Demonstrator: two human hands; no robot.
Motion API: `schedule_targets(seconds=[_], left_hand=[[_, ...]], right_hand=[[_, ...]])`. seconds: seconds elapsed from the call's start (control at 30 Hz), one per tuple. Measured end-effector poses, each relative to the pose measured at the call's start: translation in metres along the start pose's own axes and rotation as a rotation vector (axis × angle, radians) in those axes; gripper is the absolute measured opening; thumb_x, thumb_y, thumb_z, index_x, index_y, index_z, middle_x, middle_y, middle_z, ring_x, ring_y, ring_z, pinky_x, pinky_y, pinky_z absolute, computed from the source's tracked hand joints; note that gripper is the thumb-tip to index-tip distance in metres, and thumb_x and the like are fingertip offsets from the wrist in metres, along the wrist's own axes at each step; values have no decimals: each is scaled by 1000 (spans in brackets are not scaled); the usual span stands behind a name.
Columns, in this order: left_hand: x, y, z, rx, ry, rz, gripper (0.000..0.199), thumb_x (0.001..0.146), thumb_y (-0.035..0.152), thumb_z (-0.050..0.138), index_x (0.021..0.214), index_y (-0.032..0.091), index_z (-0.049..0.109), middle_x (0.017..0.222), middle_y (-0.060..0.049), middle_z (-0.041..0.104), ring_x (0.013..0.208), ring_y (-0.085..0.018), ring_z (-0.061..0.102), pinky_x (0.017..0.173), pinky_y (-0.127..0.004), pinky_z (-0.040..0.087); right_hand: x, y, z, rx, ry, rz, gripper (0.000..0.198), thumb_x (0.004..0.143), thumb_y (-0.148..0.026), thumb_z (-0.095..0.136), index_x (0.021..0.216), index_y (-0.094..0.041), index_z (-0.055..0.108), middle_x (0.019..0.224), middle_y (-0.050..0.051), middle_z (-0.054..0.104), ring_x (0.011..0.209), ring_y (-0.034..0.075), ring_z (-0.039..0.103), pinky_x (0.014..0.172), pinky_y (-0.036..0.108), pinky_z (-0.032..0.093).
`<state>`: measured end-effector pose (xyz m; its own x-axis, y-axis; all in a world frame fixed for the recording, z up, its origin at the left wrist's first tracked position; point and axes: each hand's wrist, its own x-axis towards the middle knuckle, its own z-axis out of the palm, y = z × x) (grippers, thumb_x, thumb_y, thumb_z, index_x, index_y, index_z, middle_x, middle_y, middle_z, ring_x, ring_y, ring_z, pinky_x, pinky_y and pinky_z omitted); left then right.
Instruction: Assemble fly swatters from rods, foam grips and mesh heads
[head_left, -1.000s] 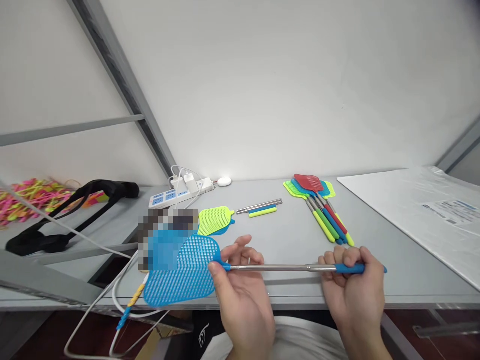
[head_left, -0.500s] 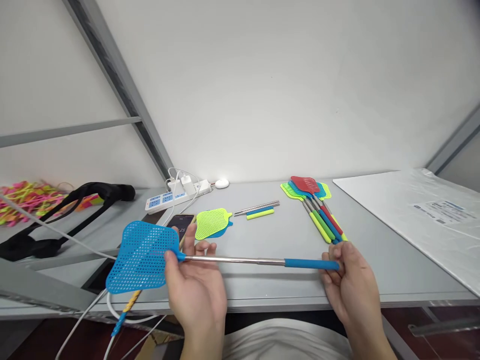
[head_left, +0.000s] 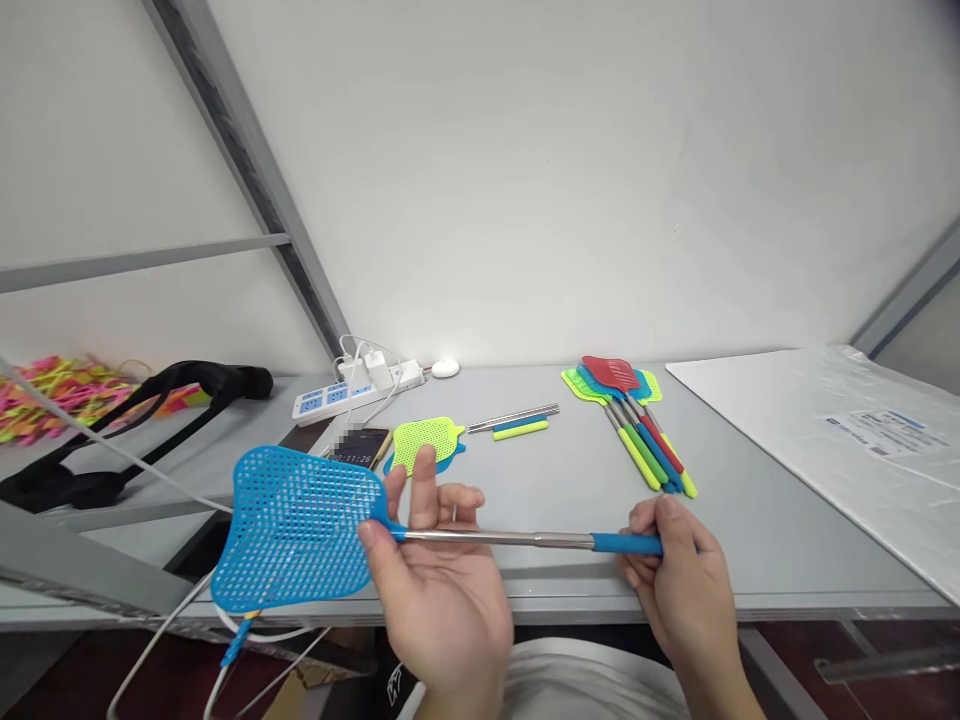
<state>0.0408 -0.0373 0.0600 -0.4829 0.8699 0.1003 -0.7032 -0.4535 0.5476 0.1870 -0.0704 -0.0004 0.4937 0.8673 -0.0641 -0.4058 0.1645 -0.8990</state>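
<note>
A blue fly swatter (head_left: 300,530) with a metal rod and blue grip lies across both my hands above the table's front edge. My left hand (head_left: 450,590) pinches the neck of its head between thumb and index finger, the other fingers loosely raised. At the far end of the handle, my right hand (head_left: 679,570) is closed around the blue grip. Beyond my left hand rest a yellow-green swatter head (head_left: 424,440) and a blue one partly under it. Metal rods (head_left: 514,416) lie beside a yellow-green grip (head_left: 520,430) and a blue grip.
Several swatters (head_left: 615,375) are stacked at the back right. A white flat package (head_left: 810,420) covers the right side. At the left are a power strip (head_left: 330,400), phone (head_left: 367,445), black frame-like object (head_left: 202,380), cables and colourful pieces (head_left: 60,400).
The swatter and my left hand have moved right and a little nearer. My right hand has shifted left along the grip, covering more of its end.
</note>
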Motion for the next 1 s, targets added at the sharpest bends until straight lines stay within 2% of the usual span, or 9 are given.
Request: schedule_targets(seconds=[0.27,0.43,0.53,0.6,0.7,0.8,0.87,0.93,1.0], left_hand=[[-45,-8,16,4,-337,-83,31,88,58,56,99,34,73,96,-1,78,71,-21,71,70,-39,57],[-24,5,18,63,-277,-169,33,90,53,56,104,28,72,98,-5,77,64,-16,68,67,-32,57],[-13,3,17,94,-179,-260,34,93,49,54,112,25,68,107,-8,74,68,-14,67,69,-29,55],[-12,-1,15,76,-176,-303,34,94,48,53,113,24,67,109,-8,73,70,-15,67,70,-31,55],[-14,-3,11,41,-226,-315,34,93,50,53,109,24,68,107,-8,73,73,-17,68,71,-34,55],[-15,0,6,14,-340,-329,34,93,52,52,104,26,70,102,-7,76,77,-20,69,73,-36,54],[-12,1,4,-2,-434,-369,34,92,54,52,102,27,71,97,-7,77,77,-21,69,75,-39,54],[-8,1,4,-4,-494,-407,35,93,54,50,100,26,71,95,-7,77,76,-22,69,76,-41,54],[-4,-3,5,21,-485,-440,37,94,53,48,103,25,70,98,-8,76,76,-21,68,75,-39,53]], right_hand=[[-16,18,10,-158,-307,-53,57,92,-64,41,78,-17,68,49,-3,41,46,11,39,45,25,32],[-11,12,-2,-427,-387,-478,38,87,-58,57,101,-24,67,66,-1,53,56,15,47,53,27,38],[-8,6,-10,-678,-340,-796,15,79,-33,74,91,-27,69,64,-2,56,56,14,47,55,27,36],[-8,0,-10,-782,-357,-844,9,79,-28,74,87,-26,70,60,-1,56,55,14,46,55,27,33],[-13,-8,-4,-695,-430,-534,18,86,-38,64,81,-22,71,59,0,55,55,14,45,54,26,31],[-18,-14,3,-323,-646,94,45,91,-55,51,70,-18,64,45,-6,33,43,8,24,45,23,20],[-19,-15,5,-64,-762,399,49,90,-60,49,68,-18,60,43,-11,18,41,6,10,42,23,12],[-19,-15,7,45,-782,460,47,89,-59,53,70,-17,60,44,-12,16,41,5,7,43,22,11],[-19,-15,8,-33,-729,351,44,90,-57,54,73,-17,62,45,-11,19,43,6,12,44,22,13]])
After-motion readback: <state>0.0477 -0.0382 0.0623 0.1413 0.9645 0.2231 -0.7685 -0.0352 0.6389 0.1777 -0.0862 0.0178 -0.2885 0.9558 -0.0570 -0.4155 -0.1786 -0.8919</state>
